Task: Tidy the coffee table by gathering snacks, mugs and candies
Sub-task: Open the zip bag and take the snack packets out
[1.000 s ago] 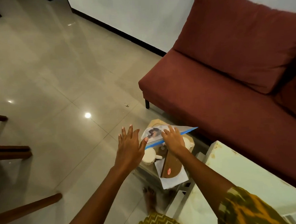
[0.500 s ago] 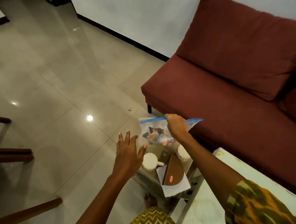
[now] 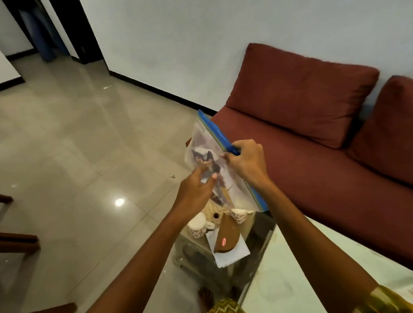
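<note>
Above glass side table (image 3: pixel 250 228), zip bag (image 3: pixel 207 146) between both hands.

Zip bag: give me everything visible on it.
The zip bag is clear, soft plastic with a blue zip strip along one edge. It is held up, tilted, above the small table. The right hand grips the zip edge; the left hand presses its side. Dark wrapped pieces show inside, too blurred to identify.

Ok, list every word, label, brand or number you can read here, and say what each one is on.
Nothing can be read.
Red oval label on the brown wedge-shaped pack: too small and blurred to read.
Dark printed wrappers inside the clear zip bag: blurred, no letters legible.
Patterned mugs: decoration only, no text.
</note>
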